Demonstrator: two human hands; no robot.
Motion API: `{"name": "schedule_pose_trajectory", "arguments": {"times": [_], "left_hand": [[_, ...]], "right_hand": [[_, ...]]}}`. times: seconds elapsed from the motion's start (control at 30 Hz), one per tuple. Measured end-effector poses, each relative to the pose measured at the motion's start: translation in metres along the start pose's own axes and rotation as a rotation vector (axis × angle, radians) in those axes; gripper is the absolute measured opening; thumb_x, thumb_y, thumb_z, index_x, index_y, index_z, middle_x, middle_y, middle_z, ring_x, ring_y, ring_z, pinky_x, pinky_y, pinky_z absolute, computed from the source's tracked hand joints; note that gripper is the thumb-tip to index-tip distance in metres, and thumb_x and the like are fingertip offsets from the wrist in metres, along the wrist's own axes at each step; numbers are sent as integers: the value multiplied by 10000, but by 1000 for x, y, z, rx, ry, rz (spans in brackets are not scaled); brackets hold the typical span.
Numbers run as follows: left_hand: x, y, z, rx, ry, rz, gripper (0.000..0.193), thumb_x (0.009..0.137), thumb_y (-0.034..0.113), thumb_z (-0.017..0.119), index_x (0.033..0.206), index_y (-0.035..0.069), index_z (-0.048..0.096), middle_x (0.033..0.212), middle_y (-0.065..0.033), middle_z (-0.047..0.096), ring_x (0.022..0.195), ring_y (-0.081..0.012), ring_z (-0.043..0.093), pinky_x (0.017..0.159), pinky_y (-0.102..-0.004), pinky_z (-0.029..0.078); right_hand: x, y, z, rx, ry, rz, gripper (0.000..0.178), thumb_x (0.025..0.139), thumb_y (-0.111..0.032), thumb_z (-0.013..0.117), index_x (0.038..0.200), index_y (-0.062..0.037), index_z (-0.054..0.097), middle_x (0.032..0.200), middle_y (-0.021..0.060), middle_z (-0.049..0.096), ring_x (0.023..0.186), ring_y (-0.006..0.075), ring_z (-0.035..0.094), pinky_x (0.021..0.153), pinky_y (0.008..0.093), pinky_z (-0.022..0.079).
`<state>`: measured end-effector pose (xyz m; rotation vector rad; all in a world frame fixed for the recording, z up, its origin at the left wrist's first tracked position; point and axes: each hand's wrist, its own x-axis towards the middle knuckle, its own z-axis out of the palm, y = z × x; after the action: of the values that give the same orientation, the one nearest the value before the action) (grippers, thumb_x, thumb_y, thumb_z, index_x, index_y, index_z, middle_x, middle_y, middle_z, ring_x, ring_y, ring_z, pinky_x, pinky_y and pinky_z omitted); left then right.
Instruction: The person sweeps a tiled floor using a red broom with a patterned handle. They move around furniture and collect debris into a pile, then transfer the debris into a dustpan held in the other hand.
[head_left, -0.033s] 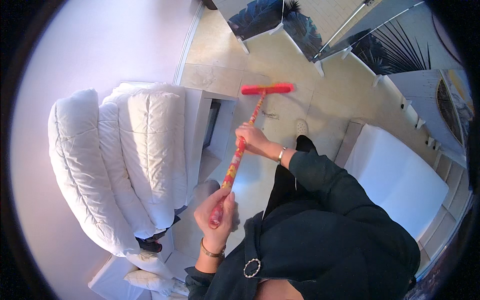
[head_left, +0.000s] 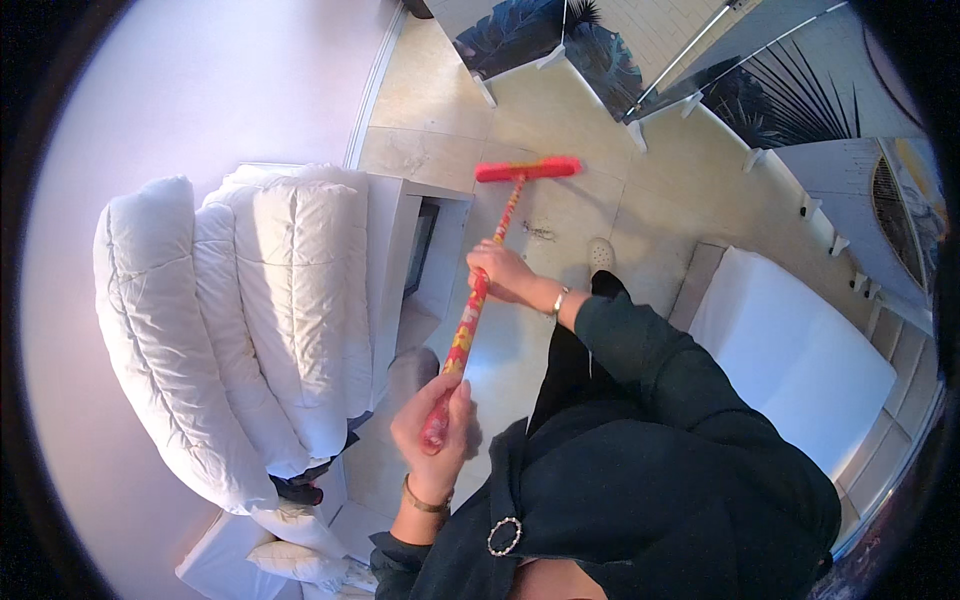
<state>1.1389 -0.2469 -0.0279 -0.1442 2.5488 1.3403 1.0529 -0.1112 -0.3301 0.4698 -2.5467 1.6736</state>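
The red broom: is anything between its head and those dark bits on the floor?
Nothing visible: only floor shows between the broom head and the dark bits. The left hand and right hand grip the handle.

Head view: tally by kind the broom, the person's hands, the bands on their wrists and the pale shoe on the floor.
Broom: 1
Hands: 2 (left hand, right hand)
Wristbands: 2 (left wristband, right wristband)
Pale shoe: 1
Total: 6

Bright light, bluish glare on beige tiled floor (head_left: 490,378), red bristled broom head (head_left: 527,170) slightly blurred, black fisheye rim (straight edges bowed).
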Motion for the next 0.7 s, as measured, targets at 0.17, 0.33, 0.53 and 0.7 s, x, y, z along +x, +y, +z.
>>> {"name": "schedule_pose_trajectory", "arguments": {"times": [0.17,0.33,0.53,0.7], "left_hand": [[35,-31,63,202,48,409,232,856,87,739,1068,22,673,727,-157,660,627,-305,677,616,-355,534],[62,-35,82,164,25,266,141,871,103,724,982,30,677,764,-173,687,692,-322,704,634,-370,548],[38,19,52,173,-162,180,170,885,86,725,1031,0,711,800,-168,712,681,-227,705,659,-314,542],[49,57,57,227,-252,354,215,831,80,763,1033,51,697,688,-121,643,599,-281,645,580,-354,509]], "right_hand": [[48,75,-2,-62,-282,-166,250,736,-159,705,667,-101,472,707,100,550,758,336,557,694,418,476],[48,103,3,-43,-290,-182,259,725,-168,718,643,-100,482,717,104,575,776,338,565,681,427,477],[-4,47,-38,-13,-347,65,239,759,-207,698,671,-95,507,730,110,590,818,344,580,696,454,485],[-2,36,-100,-31,-318,133,258,779,-225,689,677,-94,492,743,109,592,828,344,587,685,467,490]]}}
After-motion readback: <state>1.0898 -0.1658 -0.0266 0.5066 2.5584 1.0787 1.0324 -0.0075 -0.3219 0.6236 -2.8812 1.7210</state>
